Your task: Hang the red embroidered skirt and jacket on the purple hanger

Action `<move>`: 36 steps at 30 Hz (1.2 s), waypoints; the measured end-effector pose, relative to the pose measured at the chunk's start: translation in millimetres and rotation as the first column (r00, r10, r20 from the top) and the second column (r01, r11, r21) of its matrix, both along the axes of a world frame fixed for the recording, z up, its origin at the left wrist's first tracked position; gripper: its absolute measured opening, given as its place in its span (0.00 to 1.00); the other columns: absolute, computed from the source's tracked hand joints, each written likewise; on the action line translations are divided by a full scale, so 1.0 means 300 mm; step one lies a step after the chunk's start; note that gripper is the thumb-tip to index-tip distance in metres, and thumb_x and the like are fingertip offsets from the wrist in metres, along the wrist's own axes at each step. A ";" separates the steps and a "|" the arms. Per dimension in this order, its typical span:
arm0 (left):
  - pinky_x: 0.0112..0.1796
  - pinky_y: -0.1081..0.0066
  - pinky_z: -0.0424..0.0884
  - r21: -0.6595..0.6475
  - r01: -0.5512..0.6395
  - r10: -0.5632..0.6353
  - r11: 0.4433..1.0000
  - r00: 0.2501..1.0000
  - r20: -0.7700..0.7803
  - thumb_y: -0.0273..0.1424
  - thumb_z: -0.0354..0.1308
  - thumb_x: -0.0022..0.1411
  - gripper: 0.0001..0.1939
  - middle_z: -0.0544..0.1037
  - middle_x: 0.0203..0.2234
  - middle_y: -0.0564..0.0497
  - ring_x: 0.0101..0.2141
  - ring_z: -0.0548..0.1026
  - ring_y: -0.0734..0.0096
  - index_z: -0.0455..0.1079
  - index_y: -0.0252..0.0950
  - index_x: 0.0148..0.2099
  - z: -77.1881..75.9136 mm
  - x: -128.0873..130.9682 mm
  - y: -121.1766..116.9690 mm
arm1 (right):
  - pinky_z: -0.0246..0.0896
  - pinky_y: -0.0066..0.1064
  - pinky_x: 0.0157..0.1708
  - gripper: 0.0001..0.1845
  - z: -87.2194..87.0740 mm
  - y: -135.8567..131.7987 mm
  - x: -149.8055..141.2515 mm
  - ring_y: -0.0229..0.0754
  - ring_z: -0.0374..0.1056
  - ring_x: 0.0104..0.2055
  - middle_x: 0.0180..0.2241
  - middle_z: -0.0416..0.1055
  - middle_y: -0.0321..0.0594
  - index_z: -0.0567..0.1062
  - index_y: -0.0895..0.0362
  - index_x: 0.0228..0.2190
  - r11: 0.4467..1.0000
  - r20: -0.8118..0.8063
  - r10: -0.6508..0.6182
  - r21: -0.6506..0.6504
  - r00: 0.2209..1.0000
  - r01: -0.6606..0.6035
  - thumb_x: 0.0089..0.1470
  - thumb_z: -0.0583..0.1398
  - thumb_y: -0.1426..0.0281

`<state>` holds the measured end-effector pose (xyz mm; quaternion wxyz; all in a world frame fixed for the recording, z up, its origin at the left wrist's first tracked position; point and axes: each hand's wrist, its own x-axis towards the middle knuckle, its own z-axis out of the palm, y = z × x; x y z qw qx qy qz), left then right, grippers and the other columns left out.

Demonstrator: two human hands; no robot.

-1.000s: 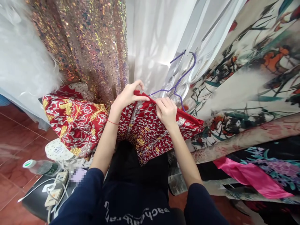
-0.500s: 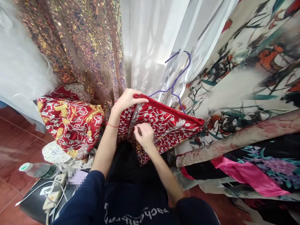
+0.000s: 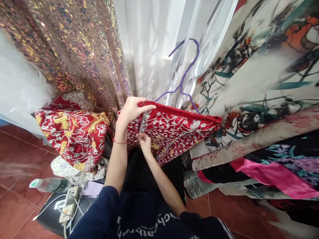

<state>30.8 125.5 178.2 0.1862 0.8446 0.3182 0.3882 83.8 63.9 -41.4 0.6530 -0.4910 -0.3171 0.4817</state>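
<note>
A red garment (image 3: pixel 171 124) with dense silver and gold embroidery hangs in front of me, its plain red band along the top edge. My left hand (image 3: pixel 132 110) is closed on its upper left corner, thumb lying along the band and fingers behind the cloth. Below it, my right hand (image 3: pixel 145 142) pinches close to the silver trim strip; what sits between its fingertips is too small to make out. A purple hanger (image 3: pixel 181 88) rises from behind the band, its hook upward.
Another red embroidered garment (image 3: pixel 74 132) is heaped at left, above a white dotted cap (image 3: pixel 62 167). Near it are a plastic bottle (image 3: pixel 48 184), a power strip (image 3: pixel 69 204) with cables and a phone (image 3: pixel 93 189). Sequined fabric (image 3: pixel 82 46) and floral cloth (image 3: pixel 249 66) hang on both sides.
My right hand has moved left and slightly in toward the trim strip, from a loose curl to a pinch. My left hand keeps its hold. The view has shifted a little.
</note>
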 end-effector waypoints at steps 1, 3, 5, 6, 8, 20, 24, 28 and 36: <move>0.25 0.70 0.50 -0.002 -0.005 0.005 1.000 1.000 0.003 0.46 0.63 0.60 0.26 0.50 0.17 0.59 0.23 0.49 0.77 0.60 0.36 0.19 -0.002 0.002 -0.010 | 0.66 0.30 0.30 0.26 0.001 -0.003 -0.007 0.36 0.69 0.22 0.28 0.76 0.35 0.71 0.56 0.30 1.000 -0.028 -0.018 -0.005 0.999 0.018 0.44 0.66 0.46; 0.25 0.70 0.50 -0.002 -0.011 0.011 1.000 1.000 0.006 0.46 0.63 0.60 0.25 0.50 0.18 0.58 0.23 0.49 0.77 0.60 0.36 0.20 -0.003 0.004 -0.027 | 0.65 0.30 0.30 0.25 0.001 -0.009 -0.022 0.35 0.68 0.22 0.29 0.75 0.35 0.70 0.55 0.31 0.999 -0.077 -0.052 -0.019 0.996 0.051 0.44 0.66 0.47; 0.25 0.70 0.50 0.005 -0.017 0.017 1.000 1.000 0.007 0.45 0.63 0.61 0.25 0.50 0.18 0.58 0.23 0.49 0.77 0.60 0.36 0.20 -0.004 0.004 -0.037 | 0.65 0.30 0.30 0.25 0.004 -0.016 -0.034 0.36 0.69 0.22 0.29 0.76 0.35 0.69 0.55 0.31 0.997 -0.118 -0.069 -0.033 0.991 0.066 0.44 0.66 0.48; 0.25 0.70 0.50 0.005 -0.016 0.016 1.000 1.000 0.007 0.45 0.63 0.61 0.25 0.50 0.18 0.58 0.23 0.49 0.77 0.60 0.36 0.20 -0.005 0.004 -0.039 | 0.65 0.30 0.30 0.25 0.007 -0.020 -0.038 0.37 0.70 0.23 0.29 0.76 0.36 0.69 0.55 0.31 0.997 -0.135 -0.070 -0.038 0.988 0.066 0.44 0.66 0.48; 0.25 0.69 0.50 0.002 -0.013 0.013 1.000 1.000 0.007 0.44 0.63 0.61 0.25 0.50 0.18 0.58 0.24 0.49 0.76 0.59 0.36 0.20 -0.008 0.003 -0.038 | 0.65 0.30 0.30 0.24 0.016 -0.030 -0.042 0.38 0.72 0.25 0.29 0.77 0.38 0.69 0.55 0.30 0.997 -0.161 -0.065 -0.046 0.985 0.058 0.44 0.66 0.49; 0.27 0.69 0.49 -0.001 -0.055 0.055 0.999 0.998 0.008 0.46 0.62 0.61 0.28 0.49 0.19 0.58 0.24 0.48 0.75 0.54 0.37 0.20 -0.013 0.007 -0.069 | 0.68 0.33 0.39 0.11 0.062 -0.060 -0.017 0.42 0.76 0.35 0.29 0.77 0.35 0.65 0.53 0.26 0.994 -0.285 -0.092 -0.088 0.954 0.070 0.44 0.63 0.63; 0.27 0.68 0.50 0.002 -0.053 0.053 0.999 0.998 0.018 0.46 0.63 0.61 0.28 0.49 0.18 0.58 0.25 0.48 0.75 0.54 0.37 0.19 -0.020 0.010 -0.073 | 0.69 0.36 0.49 0.12 0.071 -0.073 -0.010 0.40 0.76 0.39 0.33 0.77 0.35 0.66 0.53 0.26 0.993 -0.316 -0.117 -0.066 0.941 0.101 0.43 0.64 0.63; 0.28 0.68 0.50 0.007 -0.057 0.057 0.998 0.998 0.021 0.45 0.63 0.61 0.28 0.49 0.19 0.58 0.25 0.48 0.75 0.54 0.37 0.19 -0.024 0.015 -0.074 | 0.68 0.36 0.51 0.12 0.094 -0.095 -0.008 0.41 0.74 0.43 0.34 0.76 0.36 0.68 0.53 0.27 0.992 -0.323 -0.129 -0.043 0.938 0.121 0.43 0.65 0.62; 0.27 0.69 0.48 0.013 -0.056 0.056 0.998 0.998 0.036 0.43 0.64 0.60 0.28 0.47 0.20 0.58 0.25 0.47 0.75 0.51 0.37 0.20 -0.024 0.015 -0.067 | 0.64 0.30 0.35 0.13 0.203 -0.175 -0.007 0.36 0.67 0.30 0.28 0.74 0.34 0.75 0.56 0.29 0.993 -0.205 -0.121 -0.011 0.971 0.121 0.45 0.67 0.61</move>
